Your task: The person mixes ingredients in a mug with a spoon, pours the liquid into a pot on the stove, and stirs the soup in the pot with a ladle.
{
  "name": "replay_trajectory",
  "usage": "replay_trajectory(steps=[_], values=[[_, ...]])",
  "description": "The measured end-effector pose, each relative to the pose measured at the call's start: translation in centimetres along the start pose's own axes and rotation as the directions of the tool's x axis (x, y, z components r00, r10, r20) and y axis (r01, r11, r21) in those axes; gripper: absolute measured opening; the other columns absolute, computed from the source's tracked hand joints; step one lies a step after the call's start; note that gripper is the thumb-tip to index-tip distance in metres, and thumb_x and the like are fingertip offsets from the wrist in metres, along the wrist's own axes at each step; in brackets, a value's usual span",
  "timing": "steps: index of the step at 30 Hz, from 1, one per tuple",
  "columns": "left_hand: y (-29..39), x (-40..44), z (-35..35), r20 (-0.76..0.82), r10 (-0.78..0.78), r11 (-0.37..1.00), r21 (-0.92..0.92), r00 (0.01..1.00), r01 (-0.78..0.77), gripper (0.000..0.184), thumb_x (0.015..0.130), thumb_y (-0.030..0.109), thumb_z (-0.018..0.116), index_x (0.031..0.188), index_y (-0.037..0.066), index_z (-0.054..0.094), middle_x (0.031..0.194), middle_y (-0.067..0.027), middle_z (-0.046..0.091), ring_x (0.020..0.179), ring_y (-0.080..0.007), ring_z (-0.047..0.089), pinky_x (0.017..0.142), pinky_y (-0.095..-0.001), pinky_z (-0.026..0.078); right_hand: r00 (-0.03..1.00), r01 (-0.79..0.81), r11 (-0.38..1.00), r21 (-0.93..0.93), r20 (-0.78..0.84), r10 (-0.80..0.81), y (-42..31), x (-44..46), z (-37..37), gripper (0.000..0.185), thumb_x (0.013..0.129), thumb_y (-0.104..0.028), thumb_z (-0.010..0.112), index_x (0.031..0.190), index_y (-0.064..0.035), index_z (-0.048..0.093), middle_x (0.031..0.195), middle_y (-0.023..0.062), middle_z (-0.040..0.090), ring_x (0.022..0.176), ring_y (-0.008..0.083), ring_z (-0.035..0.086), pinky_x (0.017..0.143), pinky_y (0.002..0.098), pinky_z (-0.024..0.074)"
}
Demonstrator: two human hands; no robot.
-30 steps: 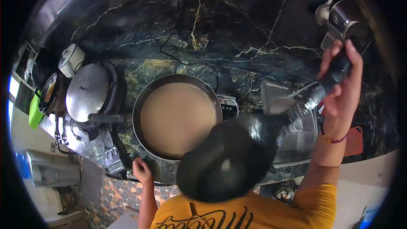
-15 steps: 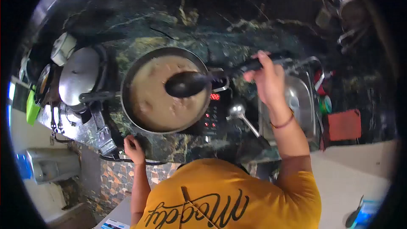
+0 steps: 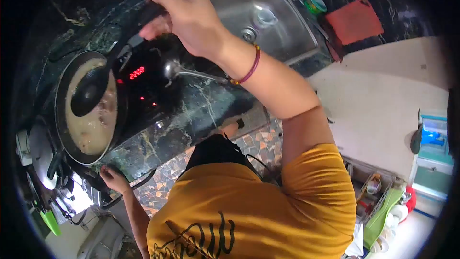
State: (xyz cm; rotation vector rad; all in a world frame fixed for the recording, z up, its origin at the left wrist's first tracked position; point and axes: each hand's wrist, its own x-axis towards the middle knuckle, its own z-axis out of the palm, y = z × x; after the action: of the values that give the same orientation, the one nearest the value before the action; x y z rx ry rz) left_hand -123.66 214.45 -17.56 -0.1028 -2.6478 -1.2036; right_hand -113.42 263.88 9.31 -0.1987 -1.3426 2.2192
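Note:
My right hand (image 3: 184, 19) grips the long handle of a black ladle (image 3: 88, 97). The ladle's dark bowl is over and against the pale brown, soupy food (image 3: 91, 136) in a deep dark pan (image 3: 61, 127); whether its underside is submerged I cannot tell. Beneath the pan, an induction cooker (image 3: 137, 73) shows lit red digits. My left hand (image 3: 114, 178) is at the counter's front edge near the pan, its fingers curled with nothing visible in them. Between the cooker and my right forearm lies a metal ladle (image 3: 171, 69).
A steel sink (image 3: 287, 29) lies beyond my right forearm. Farther right are a red cutting board (image 3: 354, 21), a knife (image 3: 330, 41) and a green-rimmed container (image 3: 315, 4). A metal lid (image 3: 44, 156) stands left of the pan, its black handle close to the rim.
The camera view has swung right, so the pan appears farther left and more sink and floor show. My right hand still holds the black ladle over the pan; my left hand remains by the counter edge.

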Motion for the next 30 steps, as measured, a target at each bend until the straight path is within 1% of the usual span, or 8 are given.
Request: replay_trajectory(steps=[2, 4, 5, 11, 20, 24, 28, 30], values=[[-1.0, 0.3, -0.2, 0.011, 0.042, 0.997, 0.070, 0.999, -0.043, 0.025, 0.098, 0.008, 0.050, 0.118, -0.005, 0.057, 0.117, -0.0162, 0.064, 0.109, -0.0248, 0.060, 0.098, -0.0352, 0.044, 1.000, 0.016, 0.999, 0.030, 0.018, -0.017, -1.0, -0.3, -0.5, 0.035, 0.094, -0.022, 0.063, 0.099, 0.0124, 0.063, 0.090, 0.0182, 0.069, 0.068, 0.0284, 0.071, 0.064, 0.0352, 0.0594], [-0.6, 0.2, -0.1, 0.011, 0.034, 0.993, 0.112, 0.999, -0.035, 0.025, 0.098, 0.009, 0.050, 0.118, -0.005, 0.057, 0.117, -0.0163, 0.064, 0.109, -0.0258, 0.061, 0.098, -0.0355, 0.045, 0.976, -0.115, 0.993, 0.002, -0.187, 0.114, -2.5, -0.1, -0.5, 0.040, 0.098, -0.027, 0.060, 0.089, 0.0125, 0.056, 0.074, 0.0193, 0.063, 0.052, 0.0203, 0.065, 0.045, 0.0269, 0.0519], [-0.3, 0.2, -0.2, 0.008, 0.025, 0.988, 0.149, 1.000, -0.026, 0.026, 0.098, 0.011, 0.049, 0.118, -0.004, 0.058, 0.117, -0.0163, 0.065, 0.109, -0.0268, 0.062, 0.097, -0.0357, 0.045, 0.997, -0.030, 0.999, 0.032, -0.067, 0.032, -2.1, -0.2, -1.9, 0.045, 0.095, -0.026, 0.065, 0.093, 0.0156, 0.050, 0.081, 0.0170, 0.061, 0.065, 0.0260, 0.069, 0.055, 0.0324, 0.0556], [-0.3, 0.2, 0.1, -0.025, 0.078, 0.985, 0.155, 0.997, -0.073, 0.027, 0.097, 0.014, 0.050, 0.116, -0.003, 0.060, 0.113, -0.0161, 0.066, 0.107, -0.0283, 0.063, 0.096, -0.0370, 0.046, 0.978, 0.015, 0.999, -0.041, -0.207, -0.024, -4.5, -1.6, -2.2, 0.046, 0.095, -0.028, 0.065, 0.091, 0.0157, 0.050, 0.079, 0.0189, 0.062, 0.063, 0.0251, 0.069, 0.053, 0.0309, 0.0553], [-0.4, 0.3, 0.1, -0.037, 0.086, 0.957, 0.280, 0.996, -0.072, 0.031, 0.094, 0.021, 0.052, 0.114, 0.000, 0.061, 0.113, -0.0203, 0.065, 0.102, -0.0378, 0.063, 0.090, -0.0437, 0.047, 0.991, 0.021, 0.997, -0.078, -0.131, -0.031, -4.6, -1.6, -3.0, 0.049, 0.095, -0.030, 0.064, 0.086, 0.0162, 0.053, 0.072, 0.0184, 0.063, 0.062, 0.0251, 0.069, 0.053, 0.0305, 0.0556], [0.1, 0.2, 0.0, -0.030, 0.098, 0.953, 0.291, 0.995, -0.086, 0.030, 0.094, 0.020, 0.052, 0.114, -0.001, 0.061, 0.112, -0.0197, 0.066, 0.103, -0.0362, 0.063, 0.092, -0.0425, 0.047, 0.994, 0.066, 0.997, -0.030, -0.090, -0.068, -3.4, -1.6, -3.2, 0.050, 0.095, -0.030, 0.065, 0.085, 0.0175, 0.052, 0.071, 0.0181, 0.063, 0.062, 0.0251, 0.069, 0.054, 0.0306, 0.0558], [0.2, 0.1, 0.0, -0.019, 0.084, 0.968, 0.239, 0.996, -0.077, 0.028, 0.094, 0.017, 0.052, 0.114, -0.002, 0.061, 0.112, -0.0182, 0.066, 0.105, -0.0321, 0.064, 0.094, -0.0400, 0.047, 0.992, -0.030, 0.999, -0.020, -0.120, 0.028, -2.0, -2.6, -2.7, 0.049, 0.096, -0.033, 0.064, 0.083, 0.0134, 0.057, 0.070, 0.0153, 0.064, 0.064, 0.0231, 0.069, 0.057, 0.0298, 0.0557], [0.2, 0.1, 0.0, -0.010, 0.078, 0.973, 0.217, 0.997, -0.074, 0.027, 0.094, 0.015, 0.052, 0.113, -0.003, 0.060, 0.112, -0.0176, 0.066, 0.105, -0.0306, 0.064, 0.094, -0.0390, 0.047, 0.996, 0.088, 0.996, -0.012, -0.003, -0.088, -1.2, -3.3, -2.4, 0.034, 0.094, -0.021, 0.062, 0.099, 0.0125, 0.063, 0.092, 0.0186, 0.069, 0.071, 0.0289, 0.071, 0.066, 0.0352, 0.0599]])
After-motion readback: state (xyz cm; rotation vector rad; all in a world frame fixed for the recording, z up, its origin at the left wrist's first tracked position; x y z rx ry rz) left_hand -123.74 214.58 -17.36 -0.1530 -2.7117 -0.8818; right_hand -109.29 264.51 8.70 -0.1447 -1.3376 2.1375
